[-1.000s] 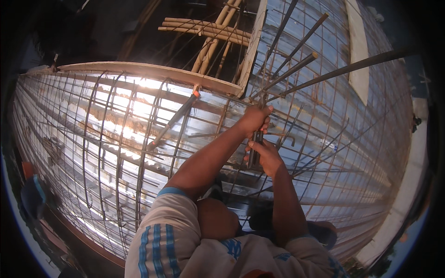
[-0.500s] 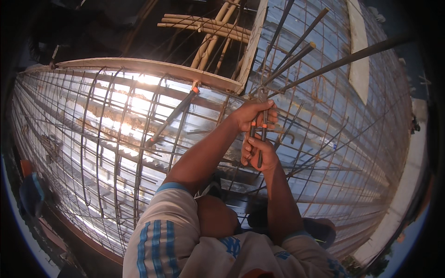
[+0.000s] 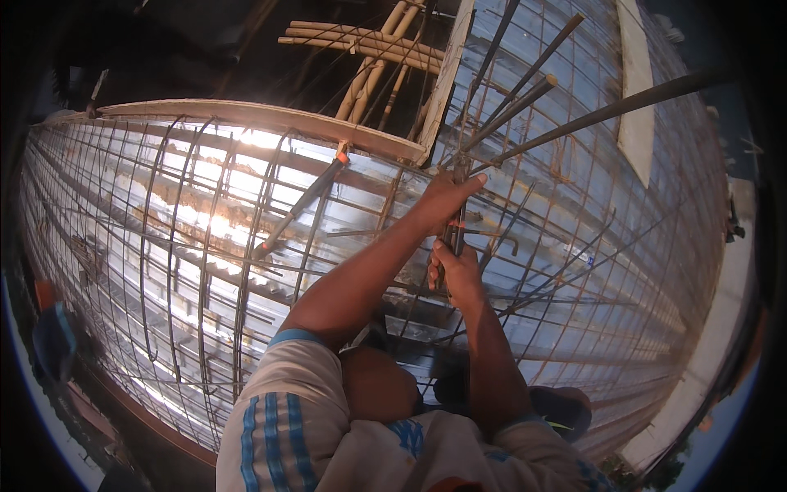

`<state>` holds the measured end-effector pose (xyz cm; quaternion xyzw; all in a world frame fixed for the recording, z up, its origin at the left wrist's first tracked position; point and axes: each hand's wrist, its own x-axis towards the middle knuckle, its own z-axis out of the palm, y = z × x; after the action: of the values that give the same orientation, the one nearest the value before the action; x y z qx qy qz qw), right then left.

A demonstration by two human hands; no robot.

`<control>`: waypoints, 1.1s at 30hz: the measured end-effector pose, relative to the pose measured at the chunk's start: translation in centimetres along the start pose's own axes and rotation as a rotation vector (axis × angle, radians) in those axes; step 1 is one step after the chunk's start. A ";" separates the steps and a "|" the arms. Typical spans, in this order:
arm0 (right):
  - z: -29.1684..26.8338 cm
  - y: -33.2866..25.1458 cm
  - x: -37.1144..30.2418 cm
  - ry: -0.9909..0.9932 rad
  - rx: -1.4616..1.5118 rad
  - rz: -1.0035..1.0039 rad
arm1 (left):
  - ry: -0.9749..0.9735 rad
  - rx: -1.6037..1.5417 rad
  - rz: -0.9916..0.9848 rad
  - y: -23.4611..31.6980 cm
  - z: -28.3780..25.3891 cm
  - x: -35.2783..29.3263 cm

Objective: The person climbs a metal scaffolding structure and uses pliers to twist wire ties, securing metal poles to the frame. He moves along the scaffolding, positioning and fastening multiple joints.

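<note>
A pair of end-cutting pincers [image 3: 455, 238] with dark handles and orange bands stands nearly upright between my hands. My right hand [image 3: 461, 275] is closed round the lower handles, which are now close together. Higher up, my left hand [image 3: 443, 201] wraps the tool just below its head, thumb pointing right; its other fingers are mostly hidden. The jaws reach a cluster of steel bars [image 3: 463, 152] at the corner of the opening. Whether wire sits in the jaws is too small to tell.
Rebar mesh [image 3: 205, 246] spreads over shiny metal decking. Thick bars [image 3: 607, 115] jut up at the right. A wooden edge board [image 3: 270, 115] borders a dark opening with bamboo poles [image 3: 369, 49]. A dark tool with orange ends [image 3: 303, 205] lies on the mesh at left.
The pincers' handles have come together and the tool has turned slightly. My left hand has shifted a little left, its fingers now less visible. My right hand has moved slightly left.
</note>
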<state>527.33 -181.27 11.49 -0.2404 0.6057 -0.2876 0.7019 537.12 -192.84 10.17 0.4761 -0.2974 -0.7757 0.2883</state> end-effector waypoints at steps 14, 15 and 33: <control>-0.3 0.2 -1.1 -0.073 -0.007 -0.048 | 0.239 -0.078 -0.024 -0.5 2.2 0.3; -0.5 0.8 -0.8 -0.080 0.021 -0.045 | 0.291 -0.006 0.001 -0.5 2.4 0.4; -6.2 4.8 -0.9 -0.165 0.258 -0.149 | 0.034 0.666 0.028 5.2 -5.5 -2.0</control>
<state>521.61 -177.12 7.95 -0.2154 0.4846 -0.3933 0.7511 543.70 -195.83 13.09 0.5530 -0.5362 -0.6238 0.1325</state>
